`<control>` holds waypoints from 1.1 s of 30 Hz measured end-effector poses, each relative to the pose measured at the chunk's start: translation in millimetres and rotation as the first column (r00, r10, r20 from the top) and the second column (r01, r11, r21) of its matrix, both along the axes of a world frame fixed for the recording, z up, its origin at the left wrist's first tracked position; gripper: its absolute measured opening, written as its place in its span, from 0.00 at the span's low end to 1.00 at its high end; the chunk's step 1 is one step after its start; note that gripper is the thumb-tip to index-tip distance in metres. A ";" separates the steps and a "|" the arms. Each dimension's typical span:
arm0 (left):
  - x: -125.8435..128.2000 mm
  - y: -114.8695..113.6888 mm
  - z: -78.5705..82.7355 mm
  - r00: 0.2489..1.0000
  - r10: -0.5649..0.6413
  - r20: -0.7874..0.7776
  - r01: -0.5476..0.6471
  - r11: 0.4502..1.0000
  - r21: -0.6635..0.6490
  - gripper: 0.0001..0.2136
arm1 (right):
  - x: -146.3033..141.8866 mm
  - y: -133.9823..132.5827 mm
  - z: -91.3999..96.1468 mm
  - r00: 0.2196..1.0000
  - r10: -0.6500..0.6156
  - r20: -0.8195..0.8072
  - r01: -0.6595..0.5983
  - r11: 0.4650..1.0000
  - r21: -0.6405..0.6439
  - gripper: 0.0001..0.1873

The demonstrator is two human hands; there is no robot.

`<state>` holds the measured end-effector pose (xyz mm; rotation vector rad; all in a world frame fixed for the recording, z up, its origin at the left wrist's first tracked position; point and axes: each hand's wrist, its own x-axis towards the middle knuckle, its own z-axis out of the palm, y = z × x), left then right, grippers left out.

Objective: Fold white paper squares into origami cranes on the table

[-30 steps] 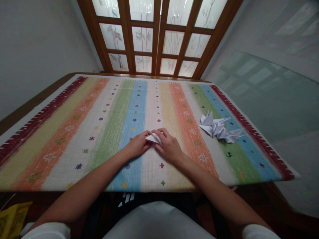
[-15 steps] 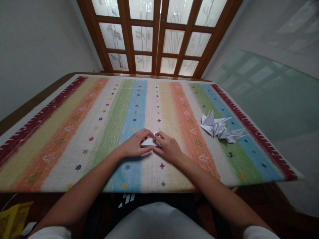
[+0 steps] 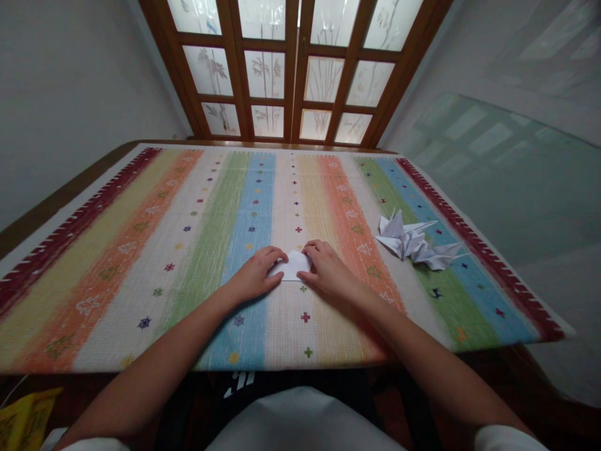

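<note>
A small folded piece of white paper (image 3: 293, 266) lies flat on the striped, many-coloured tablecloth (image 3: 188, 250) near the front middle of the table. My left hand (image 3: 256, 275) rests on its left end, fingers curled and pressing down. On the right end sits my right hand (image 3: 328, 272), its fingertips bent onto the sheet. The middle of the paper shows between the two hands.
Two or three finished white paper cranes (image 3: 413, 241) lie in a cluster to the right on the cloth. A wooden door with frosted glass panes (image 3: 286, 69) stands behind the table. A glass pane (image 3: 507, 175) leans at the right. Something yellow (image 3: 23, 419) lies at the lower left.
My hands have drawn apart along the paper, right hand sliding right, so more of the white sheet shows, now lying flat. The cranes have not moved.
</note>
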<state>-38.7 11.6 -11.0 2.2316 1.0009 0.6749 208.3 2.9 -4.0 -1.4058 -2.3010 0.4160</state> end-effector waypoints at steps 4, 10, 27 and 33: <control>-0.5 -0.1 1.9 0.995 0.088 0.039 -0.085 0.994 -0.062 0.10 | 0.5 9.9 4.1 0.974 -0.006 -0.224 -0.039 0.980 -0.196 0.15; 3.0 -0.9 4.7 0.931 0.174 0.320 -0.078 0.954 -0.291 0.13 | -5.5 17.9 7.4 0.759 -0.019 -0.651 -0.220 0.933 -0.284 0.20; 5.7 -2.4 10.6 0.860 0.151 0.487 0.021 0.944 -0.329 0.31 | -10.6 -0.5 4.2 0.878 0.270 -0.395 -0.175 0.950 0.260 0.13; 5.7 1.2 3.6 0.899 0.277 0.338 -0.095 0.879 -0.468 0.19 | -10.1 -7.8 4.8 0.921 0.375 -0.108 -0.338 0.905 0.259 0.10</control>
